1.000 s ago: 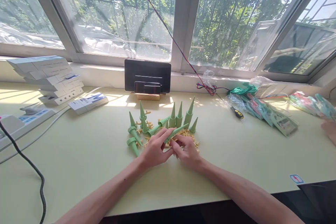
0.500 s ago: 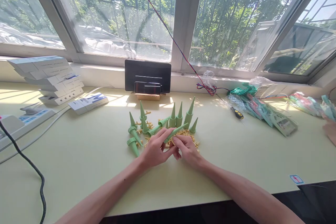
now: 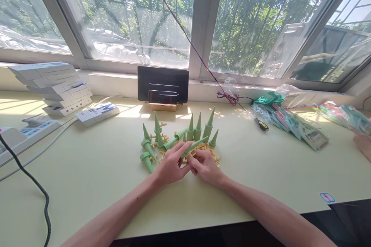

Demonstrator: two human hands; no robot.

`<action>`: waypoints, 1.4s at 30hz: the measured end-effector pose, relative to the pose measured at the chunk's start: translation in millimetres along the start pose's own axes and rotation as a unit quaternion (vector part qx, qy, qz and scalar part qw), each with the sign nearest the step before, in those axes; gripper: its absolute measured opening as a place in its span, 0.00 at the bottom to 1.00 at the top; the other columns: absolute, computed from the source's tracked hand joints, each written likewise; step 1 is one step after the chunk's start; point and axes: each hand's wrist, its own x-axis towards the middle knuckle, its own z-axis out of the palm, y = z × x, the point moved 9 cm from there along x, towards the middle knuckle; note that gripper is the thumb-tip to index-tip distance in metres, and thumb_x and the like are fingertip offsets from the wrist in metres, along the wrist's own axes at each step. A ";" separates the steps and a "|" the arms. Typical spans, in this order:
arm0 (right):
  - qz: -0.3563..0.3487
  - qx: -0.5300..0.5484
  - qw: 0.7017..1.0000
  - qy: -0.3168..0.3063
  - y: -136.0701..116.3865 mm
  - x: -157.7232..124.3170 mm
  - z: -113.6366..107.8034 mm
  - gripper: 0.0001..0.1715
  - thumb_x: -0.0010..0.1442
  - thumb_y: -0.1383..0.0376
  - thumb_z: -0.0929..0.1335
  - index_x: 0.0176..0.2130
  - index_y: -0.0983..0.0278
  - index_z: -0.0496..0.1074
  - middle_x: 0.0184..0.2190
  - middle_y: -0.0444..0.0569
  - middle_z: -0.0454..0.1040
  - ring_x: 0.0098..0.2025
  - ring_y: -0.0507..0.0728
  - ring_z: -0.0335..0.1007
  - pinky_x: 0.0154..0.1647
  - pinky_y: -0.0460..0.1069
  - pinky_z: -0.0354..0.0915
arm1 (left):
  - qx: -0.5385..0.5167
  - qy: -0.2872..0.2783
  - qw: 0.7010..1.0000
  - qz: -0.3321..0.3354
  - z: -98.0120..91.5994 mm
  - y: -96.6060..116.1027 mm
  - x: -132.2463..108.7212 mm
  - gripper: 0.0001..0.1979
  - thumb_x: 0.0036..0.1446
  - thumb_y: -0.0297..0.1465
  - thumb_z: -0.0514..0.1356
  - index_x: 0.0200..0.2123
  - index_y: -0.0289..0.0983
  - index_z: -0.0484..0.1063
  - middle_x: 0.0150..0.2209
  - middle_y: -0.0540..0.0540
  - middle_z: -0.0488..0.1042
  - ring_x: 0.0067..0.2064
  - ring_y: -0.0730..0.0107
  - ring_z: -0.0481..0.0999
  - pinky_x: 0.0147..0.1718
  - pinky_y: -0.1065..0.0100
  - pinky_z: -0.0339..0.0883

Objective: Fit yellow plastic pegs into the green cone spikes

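My left hand [image 3: 171, 165] is closed round a green plastic watering spike [image 3: 196, 145], whose pointed tip slants up to the right. Close against it, my right hand [image 3: 208, 166] pinches a small yellow T-shaped valve piece [image 3: 191, 155] by the spike's wide end. My fingers hide where the two parts meet, so I cannot tell whether they are joined. Behind my hands lies a pile of yellow pieces [image 3: 215, 155]. Several green spikes [image 3: 198, 128] stand upright beyond it. On the left, other capped spikes [image 3: 147, 159] lie tilted.
At the back stand a black tablet [image 3: 162, 79] and a phone [image 3: 162, 96] on a holder. White boxes [image 3: 62, 85] and a power strip [image 3: 37, 133] are at left. Bagged parts [image 3: 292, 119] and a yellow-black tool [image 3: 262, 124] lie right. Another person's hand [image 3: 363, 142] shows at the right edge.
My right fingers have shifted slightly left and down at the spike's base, and the yellow piece shows more. My left hand stays put. The other person's hand at the right edge has moved.
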 end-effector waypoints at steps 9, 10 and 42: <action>-0.037 -0.063 0.997 0.027 -10.4 -0.1 -3.5 0.23 0.65 0.58 0.64 0.21 0.63 0.62 0.14 0.42 0.65 0.17 0.49 0.60 0.20 0.46 0.57 | 0.003 -0.009 1.000 -0.006 2.3 -3.2 -1.5 0.28 0.56 0.24 0.59 0.60 0.41 0.61 0.38 0.47 0.68 0.24 0.81 0.62 0.19 0.78 0.64; -0.035 -0.059 0.997 0.026 -9.5 0.0 -3.4 0.25 0.66 0.57 0.63 0.20 0.62 0.61 0.14 0.42 0.65 0.17 0.49 0.60 0.20 0.46 0.58 | 0.002 -0.006 1.000 -0.006 1.6 -2.6 -1.3 0.27 0.56 0.25 0.59 0.60 0.41 0.61 0.38 0.47 0.68 0.25 0.81 0.62 0.19 0.78 0.64; 0.001 -0.017 1.000 0.021 -1.2 -0.7 -1.7 0.25 0.66 0.56 0.64 0.21 0.64 0.65 0.14 0.42 0.64 0.16 0.49 0.59 0.19 0.45 0.56 | 0.002 -0.004 1.000 -0.002 2.4 -4.0 -1.5 0.27 0.58 0.25 0.58 0.61 0.41 0.60 0.39 0.47 0.67 0.24 0.82 0.63 0.20 0.78 0.65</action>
